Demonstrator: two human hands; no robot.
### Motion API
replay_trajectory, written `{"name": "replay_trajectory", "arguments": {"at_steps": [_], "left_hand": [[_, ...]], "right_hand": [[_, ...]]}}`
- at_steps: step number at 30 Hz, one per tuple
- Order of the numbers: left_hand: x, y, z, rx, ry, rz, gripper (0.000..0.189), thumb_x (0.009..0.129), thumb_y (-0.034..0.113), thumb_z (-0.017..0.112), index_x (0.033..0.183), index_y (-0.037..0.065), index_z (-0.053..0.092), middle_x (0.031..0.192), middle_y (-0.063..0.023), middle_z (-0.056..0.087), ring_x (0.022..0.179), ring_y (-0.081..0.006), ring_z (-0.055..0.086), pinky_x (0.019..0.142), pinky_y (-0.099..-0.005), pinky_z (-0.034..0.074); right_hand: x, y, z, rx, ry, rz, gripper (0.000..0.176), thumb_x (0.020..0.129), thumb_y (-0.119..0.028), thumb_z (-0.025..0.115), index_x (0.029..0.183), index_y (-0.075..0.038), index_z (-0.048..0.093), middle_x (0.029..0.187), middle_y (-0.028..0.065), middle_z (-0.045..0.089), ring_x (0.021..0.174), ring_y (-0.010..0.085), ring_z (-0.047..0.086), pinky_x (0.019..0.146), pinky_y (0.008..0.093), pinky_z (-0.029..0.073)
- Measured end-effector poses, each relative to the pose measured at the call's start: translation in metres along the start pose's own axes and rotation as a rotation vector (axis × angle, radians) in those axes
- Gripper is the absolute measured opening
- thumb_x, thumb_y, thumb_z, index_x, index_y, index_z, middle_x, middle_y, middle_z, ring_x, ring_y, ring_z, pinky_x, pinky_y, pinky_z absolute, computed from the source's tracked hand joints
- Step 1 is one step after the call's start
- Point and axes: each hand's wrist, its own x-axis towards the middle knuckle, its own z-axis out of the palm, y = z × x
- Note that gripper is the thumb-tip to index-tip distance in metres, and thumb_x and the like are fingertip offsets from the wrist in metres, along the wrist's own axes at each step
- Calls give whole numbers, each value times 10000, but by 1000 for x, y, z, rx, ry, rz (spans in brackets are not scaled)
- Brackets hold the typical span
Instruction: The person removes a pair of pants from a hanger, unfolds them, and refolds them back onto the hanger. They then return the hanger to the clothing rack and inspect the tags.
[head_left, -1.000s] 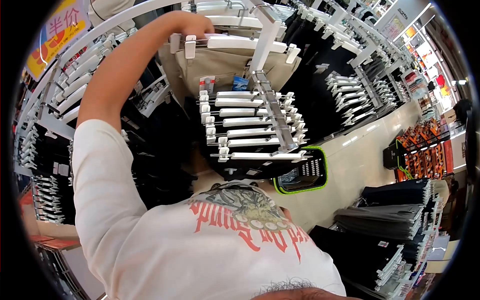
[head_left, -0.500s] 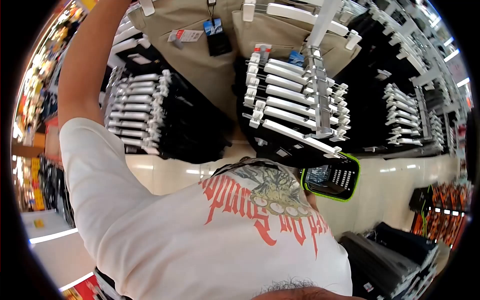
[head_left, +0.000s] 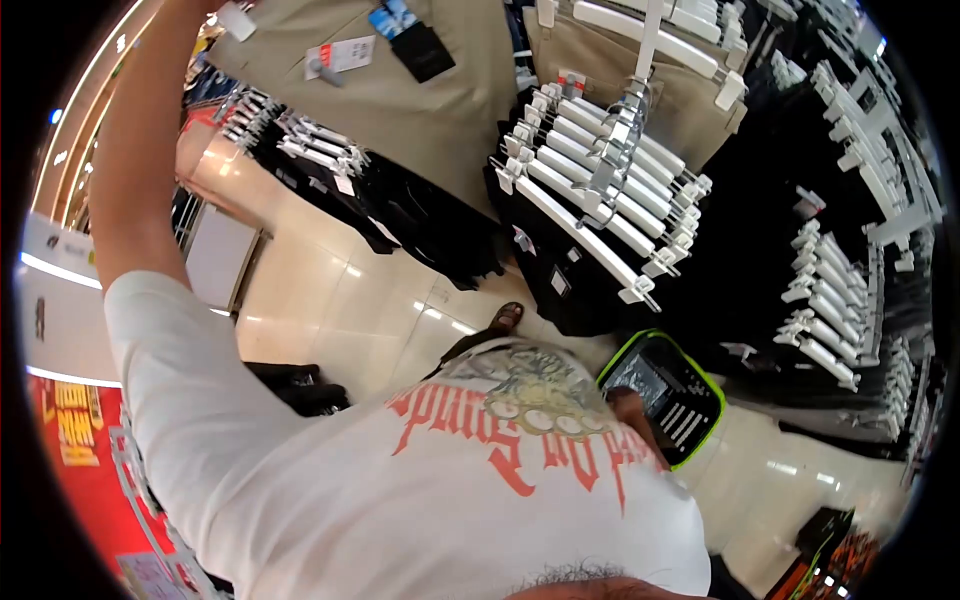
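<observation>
My left arm (head_left: 140, 180) reaches up past the top left edge, so its hand is out of view. Beside that arm hang beige trousers (head_left: 440, 120) from a white clip hanger (head_left: 237, 20), carrying a white price label (head_left: 340, 56) and a black-and-blue tag (head_left: 423, 52). What holds the hanger is hidden. Low on my right side, my right hand (head_left: 628, 405) is closed at the near side of a black shopping basket (head_left: 690, 385) with a lime-green rim. Its fingers show only in part. Something dark and shiny lies in the basket.
Ahead stands a rack of black trousers on white hangers (head_left: 600, 180), with more beige trousers (head_left: 580, 65) behind. Further hanging trousers (head_left: 825, 300) line the right, and another row (head_left: 320, 150) is at left. A red sign (head_left: 75, 440) stands lower left above the tiled floor (head_left: 320, 270).
The view has turned, showing more floor and the red sign at left. The beige trousers at left have swung closer and tilted. The basket sits lower, with my right hand showing more.
</observation>
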Motion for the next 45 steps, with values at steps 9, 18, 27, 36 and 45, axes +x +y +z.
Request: {"name": "replay_trajectory", "arguments": {"at_steps": [9, 18, 27, 36, 45], "left_hand": [[-201, -57, -109, 100, 156, -407, 423, 888, 269, 761, 1192, -5, 654, 978, -43, 662, 754, -130, 611, 554, -291, 501], [-388, -167, -105, 222, 191, -667, 513, 854, 276, 789, 1233, -35, 639, 965, -82, 665, 774, -152, 629, 579, -316, 549], [-469, -263, 25, 208, -26, -695, 528, 829, 361, 788, 1213, 17, 671, 1141, -171, 663, 923, -260, 662, 650, -370, 611], [-517, -208, 161, -423, 78, -766, 430, 897, 191, 723, 1225, -58, 600, 1041, -135, 636, 671, -222, 627, 552, -349, 540], [-495, -98, 255, -768, 148, -574, 244, 814, 236, 660, 829, -8, 673, 714, -57, 581, 610, -149, 538, 502, -341, 400]], "right_hand": [[89, -91, -36, 474, -359, -31, 364, 919, -415, 638, 1035, -94, 764, 1009, 144, 742, 881, 300, 714, 786, 392, 546], [63, -197, 2, 710, -924, 134, 291, 877, -197, 651, 1070, 8, 725, 1061, 198, 718, 902, 291, 693, 797, 396, 531], [-28, -262, -53, 248, -534, -357, 354, 880, -370, 665, 945, -35, 759, 884, 225, 707, 842, 402, 683, 764, 448, 536], [36, -379, -151, 643, -312, -563, 387, 926, -375, 676, 970, 8, 715, 831, 136, 721, 742, 222, 684, 681, 383, 523], [85, -621, -351, 898, -578, -376, 800, 867, -708, 603, 1174, 30, 590, 1201, 195, 585, 1072, 317, 605, 850, 427, 549]]}}
